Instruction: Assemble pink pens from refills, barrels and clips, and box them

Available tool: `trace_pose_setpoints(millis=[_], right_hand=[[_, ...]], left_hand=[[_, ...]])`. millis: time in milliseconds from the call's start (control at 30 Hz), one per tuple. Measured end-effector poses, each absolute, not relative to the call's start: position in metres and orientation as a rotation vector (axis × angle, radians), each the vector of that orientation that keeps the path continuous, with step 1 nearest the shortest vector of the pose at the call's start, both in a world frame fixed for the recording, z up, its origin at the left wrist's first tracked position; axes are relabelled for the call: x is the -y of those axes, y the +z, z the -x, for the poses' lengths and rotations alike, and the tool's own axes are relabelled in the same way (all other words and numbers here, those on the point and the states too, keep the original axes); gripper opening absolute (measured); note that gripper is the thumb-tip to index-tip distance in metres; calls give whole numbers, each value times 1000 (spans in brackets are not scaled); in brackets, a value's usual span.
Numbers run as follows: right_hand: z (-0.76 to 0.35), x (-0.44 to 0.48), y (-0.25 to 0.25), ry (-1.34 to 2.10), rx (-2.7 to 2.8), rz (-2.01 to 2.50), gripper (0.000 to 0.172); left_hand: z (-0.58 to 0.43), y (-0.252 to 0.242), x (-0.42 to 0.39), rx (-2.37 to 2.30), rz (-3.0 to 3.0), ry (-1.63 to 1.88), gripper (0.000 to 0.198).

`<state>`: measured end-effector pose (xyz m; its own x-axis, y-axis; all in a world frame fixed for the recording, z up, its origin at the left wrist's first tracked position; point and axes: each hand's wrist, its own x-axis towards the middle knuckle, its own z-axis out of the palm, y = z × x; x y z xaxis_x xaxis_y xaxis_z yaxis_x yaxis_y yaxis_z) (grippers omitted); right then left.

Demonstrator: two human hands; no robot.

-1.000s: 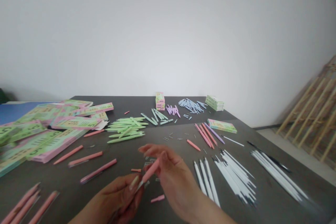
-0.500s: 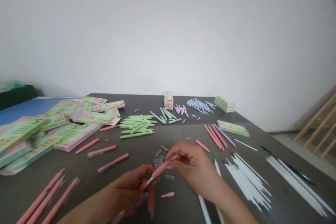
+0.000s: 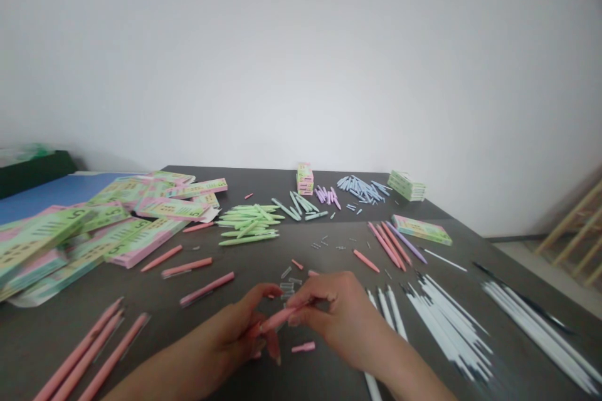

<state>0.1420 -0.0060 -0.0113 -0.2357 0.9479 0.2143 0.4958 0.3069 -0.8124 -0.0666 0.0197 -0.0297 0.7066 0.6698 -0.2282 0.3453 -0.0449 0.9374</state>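
Note:
Between my two hands is a pink pen (image 3: pixel 277 319), tilted up to the right. My left hand (image 3: pixel 235 332) is closed round its lower left end. My right hand (image 3: pixel 333 313) pinches the upper right part of the barrel; its far tip sticks out above the fingers. Just below the hands lies a small pink pen part (image 3: pixel 303 347). Small clear plastic pieces (image 3: pixel 286 288) lie behind the fingers, partly hidden. White refills (image 3: pixel 395 313) lie beside my right hand, some of them partly under the forearm.
Pink pens (image 3: pixel 89 351) lie at front left, near a heap of printed cartons (image 3: pixel 117 225). Green pen barrels (image 3: pixel 249 222), purple pieces (image 3: pixel 328 196) and blue barrels (image 3: pixel 360 189) are further back. More white refills (image 3: pixel 449 326) spread at right, near a carton (image 3: pixel 422 230).
The white refill that showed in a gap between the pen's two pink parts is now covered. My right hand has moved down and left, bringing the parts together.

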Motion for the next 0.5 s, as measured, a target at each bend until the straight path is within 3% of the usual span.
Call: trace_pose_setpoints(millis=[500], right_hand=[[-143,9,-4,586,2157,1256,18]], left_hand=[[69,-27,-21,-774,-1822,302,45]])
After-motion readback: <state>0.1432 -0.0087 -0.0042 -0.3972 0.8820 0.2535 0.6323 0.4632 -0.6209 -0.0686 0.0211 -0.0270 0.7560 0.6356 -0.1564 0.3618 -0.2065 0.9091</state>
